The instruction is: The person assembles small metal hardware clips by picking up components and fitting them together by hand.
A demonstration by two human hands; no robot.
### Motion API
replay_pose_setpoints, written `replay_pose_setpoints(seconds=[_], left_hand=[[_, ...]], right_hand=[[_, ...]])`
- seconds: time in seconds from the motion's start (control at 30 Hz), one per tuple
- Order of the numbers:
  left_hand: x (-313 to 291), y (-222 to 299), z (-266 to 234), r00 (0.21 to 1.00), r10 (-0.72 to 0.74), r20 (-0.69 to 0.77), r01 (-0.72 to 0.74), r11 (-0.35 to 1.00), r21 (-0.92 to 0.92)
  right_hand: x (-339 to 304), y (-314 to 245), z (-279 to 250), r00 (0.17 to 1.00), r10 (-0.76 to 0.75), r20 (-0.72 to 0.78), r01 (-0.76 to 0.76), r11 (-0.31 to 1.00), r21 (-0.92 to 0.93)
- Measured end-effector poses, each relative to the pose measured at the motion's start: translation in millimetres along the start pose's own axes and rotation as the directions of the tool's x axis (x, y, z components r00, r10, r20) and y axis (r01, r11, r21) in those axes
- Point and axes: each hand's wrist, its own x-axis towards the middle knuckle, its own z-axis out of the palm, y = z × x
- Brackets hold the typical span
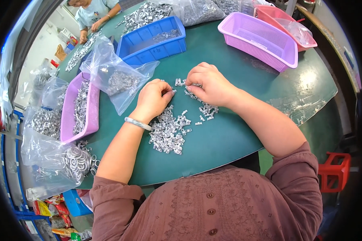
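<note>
Small silver metal pieces with holes lie in a loose pile (167, 132) on the green table, just in front of me. My left hand (153, 98) is closed in a pinch above that pile, and a bit of a silver piece (174, 90) shows at its fingertips. To its right, my right hand (211, 83) is also closed, thumb against fingers, at a short row of the same pieces (180, 82). What it pinches is mostly hidden by the fingers. More pieces (208, 109) spread out beneath the right hand.
A blue bin (153, 47) and a lilac basket (265, 51) stand at the back. At left are a pink basket (93, 116) of metal parts, an open plastic bag (123, 82) and bagged rings (78, 160). A co-worker (96, 16) sits far left; a red stool (334, 172) is at right.
</note>
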Motion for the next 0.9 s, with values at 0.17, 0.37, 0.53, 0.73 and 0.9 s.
replay_pose_setpoints(seconds=[0.17, 0.37, 0.53, 0.73, 0.9], left_hand=[[-5.1, 5.6, -0.4, 0.998, -0.053, 0.023, 0.058, 0.955, -0.291], [-15.4, 16.8, -5.8, 0.946, 0.269, -0.183, -0.305, 0.928, -0.212], [-17.1, 19.2, -7.3, 0.913, 0.329, -0.241, -0.384, 0.892, -0.237], [-18.8, 14.7, -8.4, 0.978, 0.147, -0.147, -0.204, 0.82, -0.535], [-19.0, 11.4, -8.2, 0.989, 0.132, -0.064, -0.142, 0.764, -0.629]], right_hand=[[-2.2, -2.4, 1.2, 1.0, 0.003, 0.021, -0.003, 1.0, -0.001], [-3.9, -14.1, 0.0, 1.0, -0.03, -0.004, 0.031, 0.995, 0.096], [-3.3, -17.0, -2.3, 0.99, -0.13, -0.061, 0.135, 0.986, 0.097], [-1.4, -17.8, -4.2, 0.98, -0.14, -0.14, 0.159, 0.978, 0.138], [0.0, -18.4, -2.4, 0.975, -0.145, -0.169, 0.172, 0.973, 0.154]])
